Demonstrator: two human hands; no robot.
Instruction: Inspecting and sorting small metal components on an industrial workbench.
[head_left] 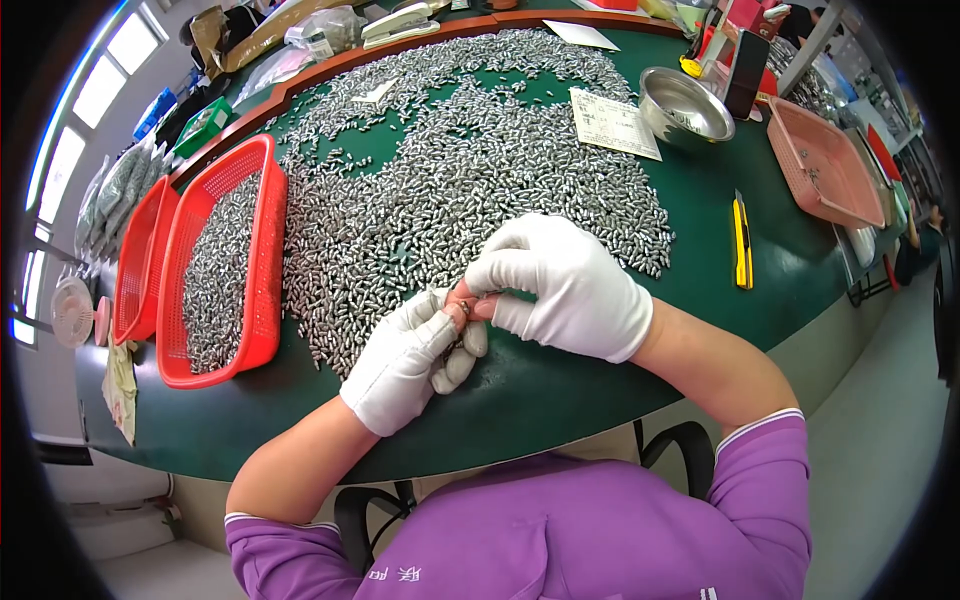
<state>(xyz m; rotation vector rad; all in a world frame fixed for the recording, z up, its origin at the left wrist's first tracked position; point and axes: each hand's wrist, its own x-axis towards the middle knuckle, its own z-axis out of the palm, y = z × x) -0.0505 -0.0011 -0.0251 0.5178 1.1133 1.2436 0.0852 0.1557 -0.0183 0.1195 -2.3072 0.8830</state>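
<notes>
Both hands wear white gloves with some bare fingertips showing, and they meet over the near edge of a green table. My left hand [405, 355] is closed, its thumb and forefinger pinching a small metal part [466, 309]. From the right, my right hand [560, 285] closes thumb and forefinger on the same spot; the part is mostly hidden between the fingertips. Just beyond the hands spreads a wide layer of small silvery metal parts [440, 190], short and rounded.
A red plastic basket [272, 290] full of like parts stands at left, another red basket [135, 270] beside it. At right are a metal bowl [690, 100], a written paper sheet [612, 122], a yellow utility knife [741, 245] and a pink basket [830, 180]. A wooden rim [390, 52] edges the back.
</notes>
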